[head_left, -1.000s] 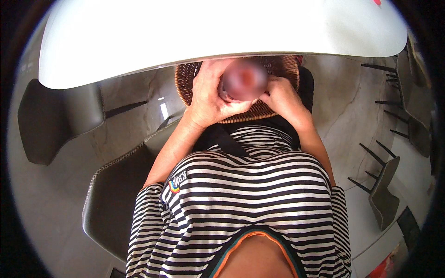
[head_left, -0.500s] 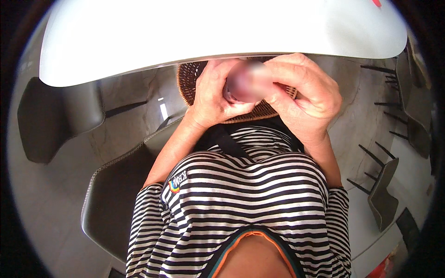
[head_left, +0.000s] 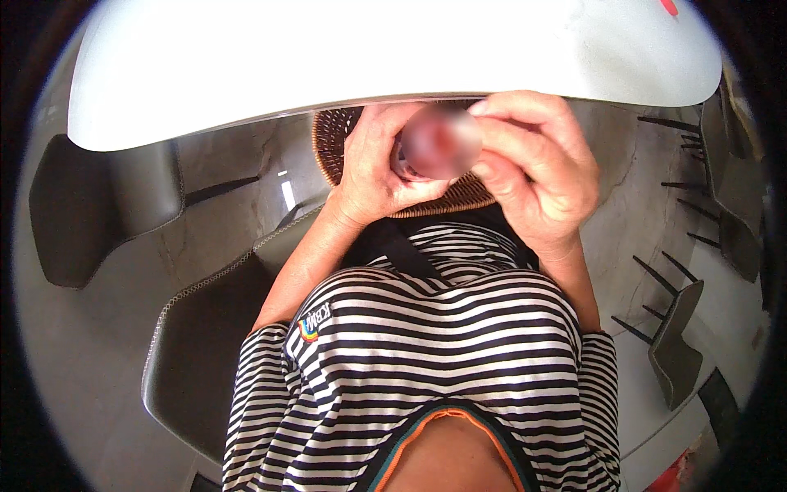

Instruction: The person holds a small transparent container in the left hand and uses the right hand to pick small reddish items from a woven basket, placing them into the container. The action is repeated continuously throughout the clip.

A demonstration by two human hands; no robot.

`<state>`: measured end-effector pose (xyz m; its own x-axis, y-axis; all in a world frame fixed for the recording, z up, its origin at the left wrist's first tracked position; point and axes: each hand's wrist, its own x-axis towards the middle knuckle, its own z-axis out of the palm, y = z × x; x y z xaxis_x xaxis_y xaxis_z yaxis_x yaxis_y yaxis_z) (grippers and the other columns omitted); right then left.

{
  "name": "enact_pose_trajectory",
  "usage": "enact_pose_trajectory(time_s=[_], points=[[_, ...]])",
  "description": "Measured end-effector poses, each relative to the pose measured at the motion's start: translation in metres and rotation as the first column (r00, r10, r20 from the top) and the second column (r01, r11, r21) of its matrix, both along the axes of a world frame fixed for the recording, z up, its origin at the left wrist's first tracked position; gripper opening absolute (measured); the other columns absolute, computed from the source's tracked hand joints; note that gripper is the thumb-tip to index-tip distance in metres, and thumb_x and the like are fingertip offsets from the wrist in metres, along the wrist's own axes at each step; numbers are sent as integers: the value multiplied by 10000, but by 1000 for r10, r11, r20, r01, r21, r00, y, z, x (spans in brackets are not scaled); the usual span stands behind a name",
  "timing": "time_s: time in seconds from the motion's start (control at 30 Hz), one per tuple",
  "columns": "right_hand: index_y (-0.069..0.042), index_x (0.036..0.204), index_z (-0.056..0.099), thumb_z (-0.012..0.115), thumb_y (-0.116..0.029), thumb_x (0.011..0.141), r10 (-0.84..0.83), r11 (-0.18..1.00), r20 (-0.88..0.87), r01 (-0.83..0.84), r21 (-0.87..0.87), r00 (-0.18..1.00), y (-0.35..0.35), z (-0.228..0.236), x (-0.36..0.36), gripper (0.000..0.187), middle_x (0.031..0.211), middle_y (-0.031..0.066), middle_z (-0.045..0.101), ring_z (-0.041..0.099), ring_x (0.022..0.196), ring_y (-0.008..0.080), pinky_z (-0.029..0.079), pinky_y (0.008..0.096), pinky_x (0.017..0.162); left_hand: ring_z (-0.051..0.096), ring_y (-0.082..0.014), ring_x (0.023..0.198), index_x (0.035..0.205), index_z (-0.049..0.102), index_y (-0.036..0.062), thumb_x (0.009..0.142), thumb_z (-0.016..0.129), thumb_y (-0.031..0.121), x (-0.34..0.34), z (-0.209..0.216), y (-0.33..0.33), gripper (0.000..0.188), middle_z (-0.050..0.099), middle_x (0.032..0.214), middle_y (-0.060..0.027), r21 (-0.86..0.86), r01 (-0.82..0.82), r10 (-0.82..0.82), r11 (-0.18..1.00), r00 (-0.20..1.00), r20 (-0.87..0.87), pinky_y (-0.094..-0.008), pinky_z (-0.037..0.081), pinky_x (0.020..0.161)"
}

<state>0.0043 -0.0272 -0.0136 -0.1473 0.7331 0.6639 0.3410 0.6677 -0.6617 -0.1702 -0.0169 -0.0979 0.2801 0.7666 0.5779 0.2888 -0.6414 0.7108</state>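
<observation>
My left hand is wrapped around a roundish reddish thing. Its upper face is blurred, so its kind cannot be told. A dark, shiny rim shows along its lower left side. Close against the right side of this thing is my right hand, thumb and fingers drawn together in a pinch. The blur hides what sits between those fingertips. Below both hands a brown wicker basket rests at my lap, partly under the table edge. My hands and the table hide most of its inside.
The white table spans the far side, its edge just beyond my hands. A red item lies at its far right. Grey chairs stand at the left and right, and a chair seat shows beside me.
My right hand has shifted slightly left, its fingers changing position at the thing's right side. More red shows on the thing's face. My left hand keeps its hold.
</observation>
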Motion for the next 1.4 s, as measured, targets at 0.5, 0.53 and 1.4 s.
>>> enact_pose_trajectory(time_s=[0.5,0.53,1.4], points=[[-53,866,670,589,-127,814,156,870,595,175,-460,789,-22,-142,37,121,815,185,652,647,759,383,527,478,674,585,-257,997,1173,524,47,602,899,270,1,-5,0,718,612,1096,-108,11,32,-32,999,999,-32,-364,459,898],[-55,856,674,568,-124,825,152,883,581,154,-443,799,-21,-143,38,130,808,190,653,646,751,388,526,480,671,585,-257,994,1172,524,49,603,898,268,1,-5,0,715,613,1092,-108,7,34,-33,999,999,-28,-363,459,896],[-38,862,681,756,-3,739,-177,965,132,198,-169,975,-8,-22,17,149,811,74,646,612,646,154,489,238,545,605,-305,994,1170,552,66,576,904,271,-6,-4,0,720,612,1094,-121,15,1,-1,1000,1000,3,-391,514,834]])
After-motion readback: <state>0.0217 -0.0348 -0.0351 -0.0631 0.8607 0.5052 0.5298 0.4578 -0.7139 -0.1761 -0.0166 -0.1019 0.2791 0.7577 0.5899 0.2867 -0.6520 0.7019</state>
